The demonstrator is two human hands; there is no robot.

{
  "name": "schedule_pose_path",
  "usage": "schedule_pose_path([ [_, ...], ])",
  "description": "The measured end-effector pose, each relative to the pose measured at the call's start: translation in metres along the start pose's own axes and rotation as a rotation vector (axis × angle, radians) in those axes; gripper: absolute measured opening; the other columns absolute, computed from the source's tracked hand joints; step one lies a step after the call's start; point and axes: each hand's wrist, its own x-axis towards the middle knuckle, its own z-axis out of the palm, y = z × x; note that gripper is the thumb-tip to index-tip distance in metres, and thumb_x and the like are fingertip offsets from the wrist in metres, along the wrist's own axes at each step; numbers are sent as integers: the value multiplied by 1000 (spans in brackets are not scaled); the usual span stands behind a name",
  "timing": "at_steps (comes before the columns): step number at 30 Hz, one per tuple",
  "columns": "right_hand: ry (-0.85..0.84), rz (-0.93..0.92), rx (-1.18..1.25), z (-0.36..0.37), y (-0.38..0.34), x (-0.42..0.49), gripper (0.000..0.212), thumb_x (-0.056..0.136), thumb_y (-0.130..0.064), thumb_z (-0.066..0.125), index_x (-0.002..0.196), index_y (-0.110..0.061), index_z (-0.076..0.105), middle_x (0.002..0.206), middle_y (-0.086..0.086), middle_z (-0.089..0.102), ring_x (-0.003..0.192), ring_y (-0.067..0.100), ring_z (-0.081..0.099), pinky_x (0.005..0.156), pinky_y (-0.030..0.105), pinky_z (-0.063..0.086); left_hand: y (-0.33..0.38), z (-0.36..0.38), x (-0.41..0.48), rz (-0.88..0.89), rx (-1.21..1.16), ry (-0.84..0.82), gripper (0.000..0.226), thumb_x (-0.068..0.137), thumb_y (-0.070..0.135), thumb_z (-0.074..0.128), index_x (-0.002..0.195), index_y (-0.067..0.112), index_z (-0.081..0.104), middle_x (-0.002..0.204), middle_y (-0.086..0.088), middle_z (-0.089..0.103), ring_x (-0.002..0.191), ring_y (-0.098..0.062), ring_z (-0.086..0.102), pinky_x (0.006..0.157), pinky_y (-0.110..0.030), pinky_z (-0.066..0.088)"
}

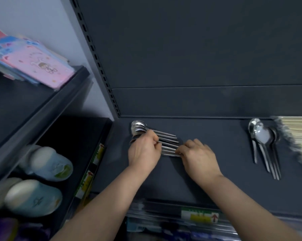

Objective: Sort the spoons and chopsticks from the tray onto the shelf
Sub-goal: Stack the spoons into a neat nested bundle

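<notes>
Left hand (144,152) and right hand (199,158) pinch the spoons (166,141) between them. Stiff, slick steel; likely to slide. Grip handles.

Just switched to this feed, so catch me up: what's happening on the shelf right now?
A person is lining up a fanned row of spoons on the dark shelf. The left hand grips them near the bowls; the right hand holds the handle ends. A second bunch of spoons lies to the right, beside a blurred bundle, likely chopsticks. No tray is in view.
</notes>
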Motion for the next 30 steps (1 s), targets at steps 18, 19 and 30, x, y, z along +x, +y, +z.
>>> schedule_pose_path([
  [18,-23,687,46,-59,186,-78,32,91,-30,53,123,-21,51,119,2,56,116,23,48,78,33,44,190,116,-3,242,-115,-427,26,92,30,61,116,21,56,98,10,70,101,-16,62,83,-34,52],
  [19,-30,692,59,-58,191,-78,34,91,-31,54,123,-20,49,120,3,56,117,24,48,79,33,44,197,121,-3,241,-123,-424,29,91,30,61,118,21,55,98,10,70,103,-16,62,84,-33,51],
  [30,-163,768,254,-55,216,-43,44,86,-10,51,128,-3,41,122,18,57,112,36,55,88,40,45,214,146,12,133,-90,-429,51,91,35,60,135,18,43,102,9,69,112,-16,59,90,-33,47],
])
